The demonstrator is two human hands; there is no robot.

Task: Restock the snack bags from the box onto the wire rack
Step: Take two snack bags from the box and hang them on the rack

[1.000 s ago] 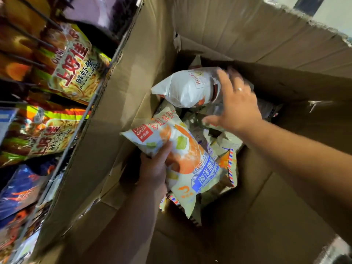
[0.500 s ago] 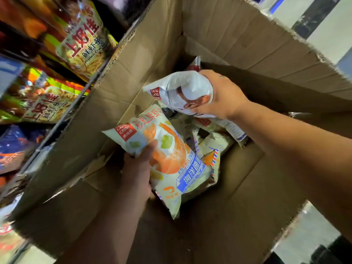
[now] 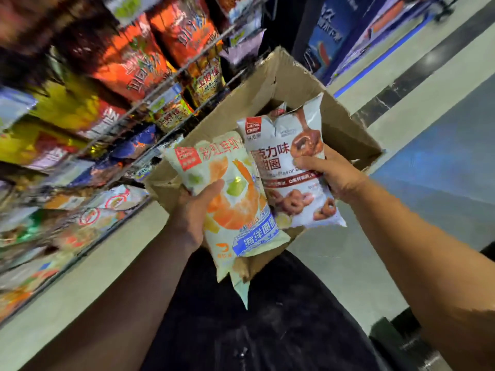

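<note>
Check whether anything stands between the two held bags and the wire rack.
Nothing visible does. The left hand holds the shrimp bag, the right hand the doughnut bag, both above the box; the wire rack looks crowded with bags.

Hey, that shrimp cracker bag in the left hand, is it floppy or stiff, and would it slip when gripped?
Probably light: the left hand holds the shrimp cracker bag by one side edge. Likely puffy yet floppy at the seams, since its bottom end sags below the hand. The glossy film may be slippery.
</note>
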